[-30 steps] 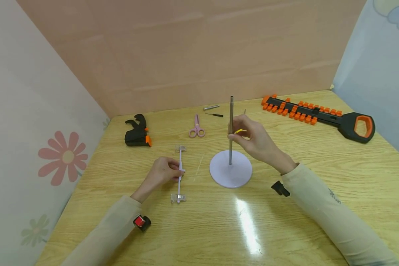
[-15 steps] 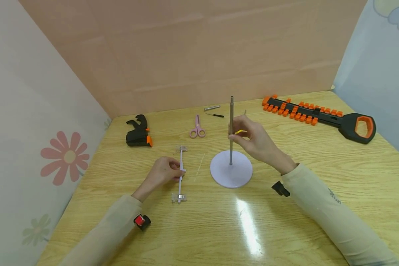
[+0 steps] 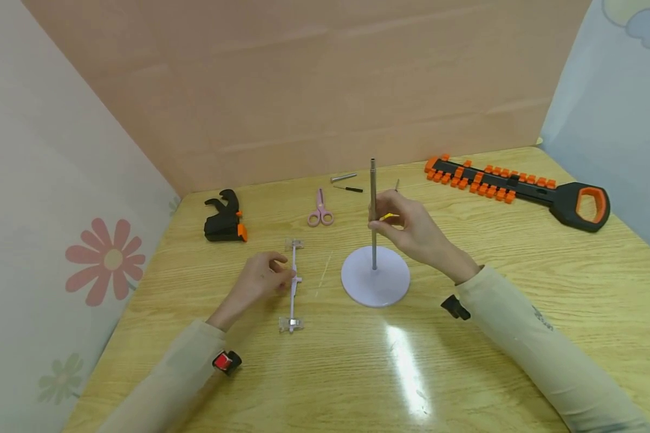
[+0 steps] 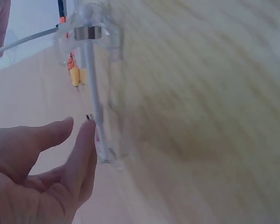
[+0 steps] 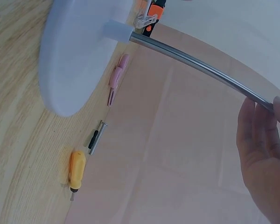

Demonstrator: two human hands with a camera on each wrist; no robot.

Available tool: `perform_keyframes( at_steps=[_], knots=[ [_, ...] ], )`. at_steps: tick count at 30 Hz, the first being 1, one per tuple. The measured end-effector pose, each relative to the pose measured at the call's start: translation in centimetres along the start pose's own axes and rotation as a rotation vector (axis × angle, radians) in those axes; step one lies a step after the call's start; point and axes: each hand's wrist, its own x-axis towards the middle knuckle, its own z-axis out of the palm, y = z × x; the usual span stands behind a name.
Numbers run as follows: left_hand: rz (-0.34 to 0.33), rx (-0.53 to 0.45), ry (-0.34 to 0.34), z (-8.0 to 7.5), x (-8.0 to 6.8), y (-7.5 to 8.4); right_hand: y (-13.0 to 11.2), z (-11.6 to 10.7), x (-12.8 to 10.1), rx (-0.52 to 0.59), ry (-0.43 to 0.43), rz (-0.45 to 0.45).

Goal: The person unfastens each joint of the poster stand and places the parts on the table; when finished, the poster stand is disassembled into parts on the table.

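A metal pole [image 3: 374,186] stands upright on a round white base [image 3: 375,291]. My right hand [image 3: 414,228] pinches the pole partway up; in the right wrist view its thumb and fingers are around the pole [image 5: 196,61]. A thin white bar with clear clips [image 3: 292,305] lies on the table to the left of the base. Beside this bar is my left hand [image 3: 260,279], its thumb and fingers apart. In the left wrist view a fingertip is at the bar [image 4: 94,88]; whether it touches cannot be told.
Pink scissors [image 3: 320,210], a bolt [image 3: 343,177] and a small black screwdriver [image 3: 352,189] lie behind the base. A black clamp [image 3: 223,219] sits at the left, a black-and-orange tool [image 3: 514,183] at the back right. A yellow-handled screwdriver [image 5: 76,170] lies behind the right hand.
My left hand has loosened from the clip bar and shifted slightly left, while the bar stays in place. My right hand still holds the pole.
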Motion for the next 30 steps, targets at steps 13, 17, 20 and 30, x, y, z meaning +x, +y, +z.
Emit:
perform_keyframes(
  at_steps=[13,17,20,30],
  knots=[
    [0.355,0.191,-0.153,2.8,2.1,4.5,-0.1,-0.2,-0.1,-0.014,-0.020,0.048],
    [0.416,0.210,-0.287,4.1,3.1,5.5,-0.1,-0.3,-0.2,-0.020,-0.025,0.057],
    [0.443,0.214,-0.343,5.0,3.8,6.0,-0.2,-0.3,-0.1,-0.018,-0.025,0.058],
    [0.434,0.205,-0.458,7.1,5.3,6.2,-0.3,-0.4,-0.1,-0.020,-0.038,0.070]
  ],
)
